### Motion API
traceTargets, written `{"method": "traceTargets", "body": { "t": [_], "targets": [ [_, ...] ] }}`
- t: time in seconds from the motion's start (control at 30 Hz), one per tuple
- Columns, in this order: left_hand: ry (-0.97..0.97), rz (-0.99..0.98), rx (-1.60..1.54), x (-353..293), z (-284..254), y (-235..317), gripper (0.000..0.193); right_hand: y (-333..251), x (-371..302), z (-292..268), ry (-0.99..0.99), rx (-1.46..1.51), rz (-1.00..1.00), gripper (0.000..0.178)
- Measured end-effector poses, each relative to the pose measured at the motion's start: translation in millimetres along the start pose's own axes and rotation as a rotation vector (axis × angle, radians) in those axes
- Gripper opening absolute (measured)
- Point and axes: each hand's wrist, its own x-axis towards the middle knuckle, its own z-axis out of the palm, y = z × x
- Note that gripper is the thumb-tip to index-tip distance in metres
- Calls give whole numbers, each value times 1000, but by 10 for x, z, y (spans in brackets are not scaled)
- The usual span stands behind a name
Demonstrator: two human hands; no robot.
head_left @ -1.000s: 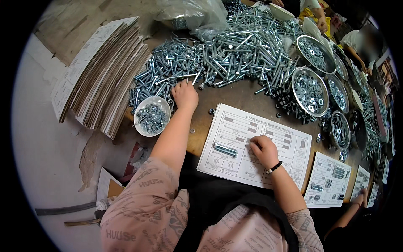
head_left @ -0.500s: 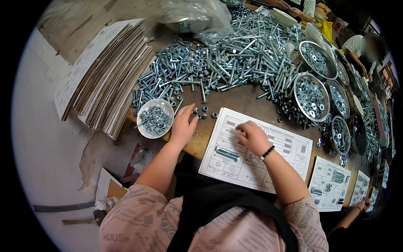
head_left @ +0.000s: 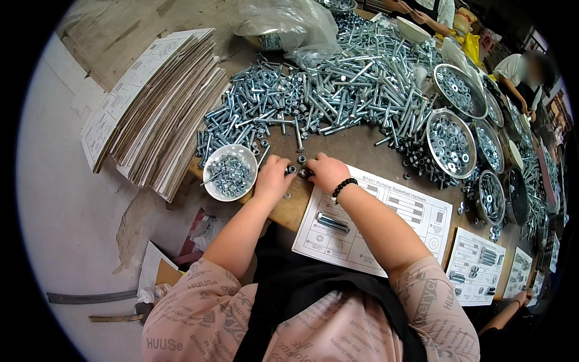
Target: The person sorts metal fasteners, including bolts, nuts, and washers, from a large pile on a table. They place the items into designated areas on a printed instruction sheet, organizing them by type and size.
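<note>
Both of my hands are at the table edge, close together over a few loose metal nuts. My left hand [head_left: 273, 178] pinches a dark-centred nut [head_left: 291, 170] between thumb and fingers. Facing it, my right hand [head_left: 329, 174], with a beaded bracelet at the wrist, has its fingertips closed round another nut [head_left: 304, 173], partly hidden. A loose nut [head_left: 301, 160] stands between the hands. Beside my left hand sits a white bowl [head_left: 252, 163] of small nuts. Under my right forearm lies a printed hardware sheet [head_left: 416, 241] with several bolts [head_left: 333, 222] on it.
A large heap of bolts [head_left: 356, 90] spreads across the back of the table. Metal bowls of washers [head_left: 449, 142] stand at right, near more sheets [head_left: 476, 265]. A tall stack of printed cards [head_left: 163, 108] is at left. Other people [head_left: 522, 78] work at far right.
My right hand has moved left, off the printed sheet, to the loose nuts. My left hand has shifted slightly right and closed on a nut.
</note>
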Motion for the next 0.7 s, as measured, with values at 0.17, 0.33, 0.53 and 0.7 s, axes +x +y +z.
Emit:
{"method": "traceTargets", "body": {
  "t": [0.17, 0.33, 0.53, 0.7],
  "targets": [
    [-9, 28, -2, -45, -83, 39, 40, -84, 8, 25, 35, 35, -51, 24],
    [-19, 66, 50, -65, -75, 10, 41, -164, 35, 88, 90, -47, -138, 22],
    [-97, -128, -133, -81, -161, 122, 31, -80, -51, 63, 131, -27, -266, 31],
    [5, -27, -243, -179, -93, -34, 32, -85, -2, 94, 2, -12, -209, 26]
  ]
}}
